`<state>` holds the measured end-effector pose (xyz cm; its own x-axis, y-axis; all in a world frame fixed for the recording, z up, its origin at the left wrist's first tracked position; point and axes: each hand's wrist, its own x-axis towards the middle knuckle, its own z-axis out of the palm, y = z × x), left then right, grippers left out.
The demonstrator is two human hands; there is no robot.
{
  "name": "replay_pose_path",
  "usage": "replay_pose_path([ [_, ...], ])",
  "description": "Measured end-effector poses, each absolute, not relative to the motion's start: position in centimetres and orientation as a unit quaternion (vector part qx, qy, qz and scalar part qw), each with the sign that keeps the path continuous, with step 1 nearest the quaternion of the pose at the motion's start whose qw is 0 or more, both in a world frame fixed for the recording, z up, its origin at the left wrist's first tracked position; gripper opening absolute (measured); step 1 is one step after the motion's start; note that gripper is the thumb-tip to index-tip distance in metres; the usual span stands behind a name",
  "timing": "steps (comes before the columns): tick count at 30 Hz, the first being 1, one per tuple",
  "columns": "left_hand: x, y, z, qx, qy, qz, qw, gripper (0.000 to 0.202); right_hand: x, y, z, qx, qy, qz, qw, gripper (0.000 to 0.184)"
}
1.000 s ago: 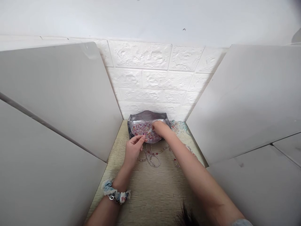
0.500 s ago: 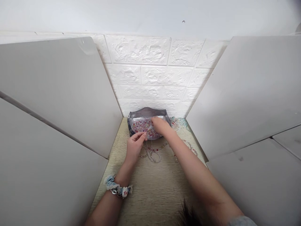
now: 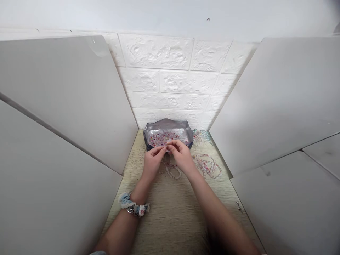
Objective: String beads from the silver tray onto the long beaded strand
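Note:
My left hand (image 3: 153, 159) is closed in a pinch at the front edge of a silver-lined pouch (image 3: 186, 124). A beaded string (image 3: 174, 175) trails from beneath its fingertips and loops on the table. Touching those fingertips, my right hand (image 3: 182, 156) pinches a tiny yellowish bead (image 3: 167, 145). The thread itself is too fine to make out. Inside the open pouch lie many loose pink, red and clear beads (image 3: 162, 137).
More pink and clear bead strands (image 3: 211, 168) lie to the right, with teal ones (image 3: 204, 136) behind. Small shiny metal pieces (image 3: 238, 205) are near the table's right edge. Grey panels (image 3: 71, 95) flank the narrow wooden table (image 3: 170, 216); a white brick-pattern wall (image 3: 159, 53) closes the back.
My right hand has come out of the pouch, back toward me, and now meets my left fingertips with a bead. My left hand has hardly moved.

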<state>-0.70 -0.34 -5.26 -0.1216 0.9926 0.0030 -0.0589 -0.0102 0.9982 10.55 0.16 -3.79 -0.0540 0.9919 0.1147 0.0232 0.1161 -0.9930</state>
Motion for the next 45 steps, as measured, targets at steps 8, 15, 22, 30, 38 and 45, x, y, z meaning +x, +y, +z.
replay_pose_path([
  [8, -0.6, -0.7, -4.8, 0.486, 0.509, 0.528, 0.476, 0.017, 9.7, -0.4, -5.3, -0.394, -0.365, 0.603, 0.589, 0.02],
  [15, -0.7, -0.9, -4.8, 0.51, 0.497, 0.515, 0.477, 0.016, 9.7, -0.6, -5.9, -0.352, -0.296, 0.645, 0.61, 0.021],
  [22, -0.6, -0.9, -4.8, 0.514, 0.493, 0.518, 0.474, 0.016, 9.5, -1.1, -5.3, -0.339, -0.248, 0.663, 0.62, 0.022],
  [30, -0.5, -1.0, -4.8, 0.511, 0.494, 0.513, 0.481, 0.016, 9.4, -1.2, -5.2, -0.338, -0.238, 0.655, 0.633, 0.022],
  [38, -0.5, -0.9, -4.9, 0.509, 0.501, 0.51, 0.479, 0.016, 9.4, -1.2, -5.2, -0.345, -0.236, 0.66, 0.624, 0.022],
  [45, -0.6, -1.0, -4.7, 0.504, 0.497, 0.503, 0.496, 0.02, 9.6, -1.2, -5.8, -0.365, -0.278, 0.65, 0.606, 0.02],
])
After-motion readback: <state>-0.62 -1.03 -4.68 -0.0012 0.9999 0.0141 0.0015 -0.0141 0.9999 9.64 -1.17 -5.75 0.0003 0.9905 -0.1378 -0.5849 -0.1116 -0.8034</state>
